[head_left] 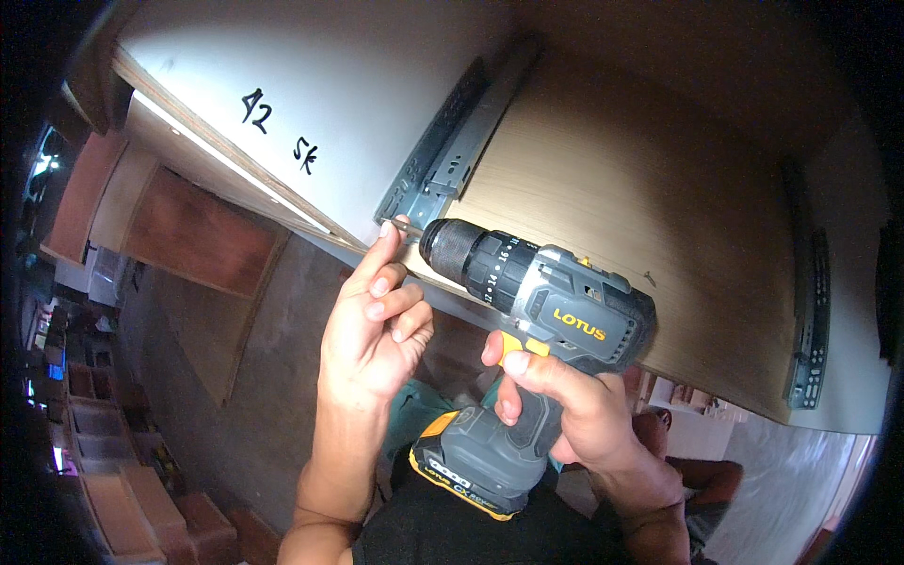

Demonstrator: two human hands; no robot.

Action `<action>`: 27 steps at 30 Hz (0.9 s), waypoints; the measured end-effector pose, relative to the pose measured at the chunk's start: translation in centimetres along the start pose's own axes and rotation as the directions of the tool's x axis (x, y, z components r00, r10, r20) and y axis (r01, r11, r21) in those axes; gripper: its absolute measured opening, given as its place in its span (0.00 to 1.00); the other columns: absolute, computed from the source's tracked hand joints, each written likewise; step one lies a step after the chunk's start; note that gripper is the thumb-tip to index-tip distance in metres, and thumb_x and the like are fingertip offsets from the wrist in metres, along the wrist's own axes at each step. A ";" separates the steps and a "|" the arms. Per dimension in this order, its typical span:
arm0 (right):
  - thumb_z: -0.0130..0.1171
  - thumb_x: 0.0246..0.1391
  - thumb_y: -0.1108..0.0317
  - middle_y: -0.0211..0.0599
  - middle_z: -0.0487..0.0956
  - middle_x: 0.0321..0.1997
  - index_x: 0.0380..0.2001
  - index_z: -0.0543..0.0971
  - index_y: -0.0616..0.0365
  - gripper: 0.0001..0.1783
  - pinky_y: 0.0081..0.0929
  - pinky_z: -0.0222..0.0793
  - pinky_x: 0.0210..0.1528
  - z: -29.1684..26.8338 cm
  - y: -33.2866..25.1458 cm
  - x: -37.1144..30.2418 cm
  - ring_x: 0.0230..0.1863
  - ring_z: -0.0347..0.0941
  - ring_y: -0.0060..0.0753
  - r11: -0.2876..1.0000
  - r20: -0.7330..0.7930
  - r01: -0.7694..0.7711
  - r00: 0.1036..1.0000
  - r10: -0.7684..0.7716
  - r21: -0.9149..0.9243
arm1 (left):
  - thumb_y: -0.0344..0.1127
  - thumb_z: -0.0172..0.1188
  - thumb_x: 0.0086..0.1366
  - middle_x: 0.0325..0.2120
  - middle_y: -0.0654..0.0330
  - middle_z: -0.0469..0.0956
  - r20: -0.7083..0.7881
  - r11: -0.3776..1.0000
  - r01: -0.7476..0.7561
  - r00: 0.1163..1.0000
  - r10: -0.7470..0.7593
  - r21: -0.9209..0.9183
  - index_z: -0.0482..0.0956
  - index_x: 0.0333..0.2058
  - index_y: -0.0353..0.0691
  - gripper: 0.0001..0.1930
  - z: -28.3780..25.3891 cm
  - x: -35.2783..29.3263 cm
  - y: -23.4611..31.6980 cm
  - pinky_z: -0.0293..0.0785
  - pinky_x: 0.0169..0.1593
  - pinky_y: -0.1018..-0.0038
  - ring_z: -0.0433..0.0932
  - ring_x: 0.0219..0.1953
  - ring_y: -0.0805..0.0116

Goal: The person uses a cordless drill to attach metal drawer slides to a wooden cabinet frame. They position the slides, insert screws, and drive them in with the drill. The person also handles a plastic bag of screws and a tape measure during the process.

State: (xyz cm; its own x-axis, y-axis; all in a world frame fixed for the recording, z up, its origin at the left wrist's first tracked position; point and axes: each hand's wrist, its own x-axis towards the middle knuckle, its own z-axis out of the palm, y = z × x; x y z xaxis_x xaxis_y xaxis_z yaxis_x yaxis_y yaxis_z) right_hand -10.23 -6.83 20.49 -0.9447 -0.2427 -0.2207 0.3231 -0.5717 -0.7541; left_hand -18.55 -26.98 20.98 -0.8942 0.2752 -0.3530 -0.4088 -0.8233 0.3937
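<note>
My right hand is wrapped around the handle of a grey and black cordless drill, its index finger at the yellow trigger. The drill lies level, its chuck toward the left. My left hand is raised in front of the chuck. Its fingertips pinch around the thin driver bit near the tip, with the other fingers curled. Whether a screw is between those fingertips is hidden. Just beyond them is the front end of a metal drawer slide, fixed along the white cabinet side panel.
Wood-coloured board forms the cabinet's inner surface, and a small screw lies on it. A second drawer slide runs along the right side. Brown panels stand at the left. Another person's arm shows at the lower right.
</note>
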 end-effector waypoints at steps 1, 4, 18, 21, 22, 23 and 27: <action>0.60 0.61 0.70 0.40 0.80 0.42 0.47 0.78 0.66 0.13 0.25 0.74 0.30 0.0 0.0 0.1 0.26 0.75 0.24 1.000 -0.001 0.000 1.000 0.000 0.030 | 0.42 0.48 0.81 0.16 0.77 0.69 -0.004 1.000 -0.003 1.000 0.003 -0.001 0.79 0.53 0.44 0.14 0.0 0.1 0.0 0.52 0.17 0.81 0.62 0.12 0.88; 0.60 0.62 0.69 0.39 0.80 0.41 0.46 0.78 0.65 0.13 0.26 0.73 0.30 0.0 0.0 0.3 0.26 0.75 0.25 0.994 -0.008 -0.013 1.000 0.014 0.108 | 0.41 0.49 0.81 0.16 0.77 0.69 -0.029 1.000 -0.001 1.000 0.001 -0.012 0.79 0.54 0.45 0.14 0.2 0.2 -0.1 0.52 0.17 0.81 0.62 0.12 0.88; 0.60 0.59 0.70 0.43 0.80 0.42 0.48 0.76 0.67 0.16 0.28 0.76 0.30 0.3 -0.1 0.2 0.26 0.75 0.26 0.997 -0.030 -0.028 0.999 0.030 0.074 | 0.43 0.48 0.81 0.16 0.78 0.68 -0.007 0.999 -0.027 1.000 0.028 0.039 0.79 0.55 0.48 0.15 -0.3 0.4 -0.5 0.53 0.16 0.81 0.62 0.12 0.89; 0.60 0.60 0.70 0.43 0.79 0.42 0.49 0.75 0.67 0.17 0.28 0.76 0.29 0.2 -0.1 0.2 0.25 0.75 0.26 0.996 -0.030 -0.035 0.999 0.037 0.078 | 0.42 0.49 0.81 0.16 0.76 0.69 0.021 0.999 -0.030 0.999 0.029 0.037 0.78 0.56 0.46 0.14 -0.2 0.5 -0.6 0.54 0.17 0.83 0.64 0.13 0.88; 0.60 0.60 0.70 0.43 0.79 0.42 0.49 0.75 0.67 0.17 0.27 0.75 0.29 0.2 -0.1 0.2 0.25 0.75 0.26 0.996 -0.031 -0.037 0.999 0.039 0.081 | 0.41 0.50 0.80 0.16 0.75 0.69 0.035 0.999 -0.028 0.999 0.027 0.033 0.77 0.56 0.45 0.13 -0.2 0.5 -0.6 0.55 0.17 0.83 0.65 0.13 0.88; 0.60 0.60 0.70 0.43 0.79 0.41 0.49 0.75 0.67 0.16 0.27 0.75 0.29 0.2 0.0 0.2 0.25 0.75 0.26 0.996 -0.032 -0.037 0.999 0.039 0.080 | 0.41 0.50 0.80 0.16 0.75 0.69 0.040 0.999 -0.032 0.999 0.031 0.032 0.77 0.56 0.45 0.13 -0.2 0.5 -0.6 0.55 0.17 0.83 0.65 0.13 0.88; 0.62 0.63 0.64 0.34 0.81 0.35 0.43 0.80 0.63 0.12 0.24 0.70 0.28 0.2 -0.1 0.4 0.25 0.74 0.23 0.993 -0.028 -0.030 0.999 0.034 0.116 | 0.41 0.50 0.80 0.17 0.75 0.69 0.054 0.999 -0.035 0.998 0.034 0.021 0.76 0.57 0.45 0.14 -0.5 0.7 -0.6 0.55 0.17 0.83 0.64 0.13 0.88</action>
State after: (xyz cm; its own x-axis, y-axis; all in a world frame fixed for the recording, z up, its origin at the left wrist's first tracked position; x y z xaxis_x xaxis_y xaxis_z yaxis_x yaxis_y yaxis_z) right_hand -10.62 -7.00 20.56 -0.9344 -0.2398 -0.2635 0.3561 -0.6508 -0.6705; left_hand -18.81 -26.49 20.09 -0.9162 0.2732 -0.2932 -0.3806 -0.8222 0.4232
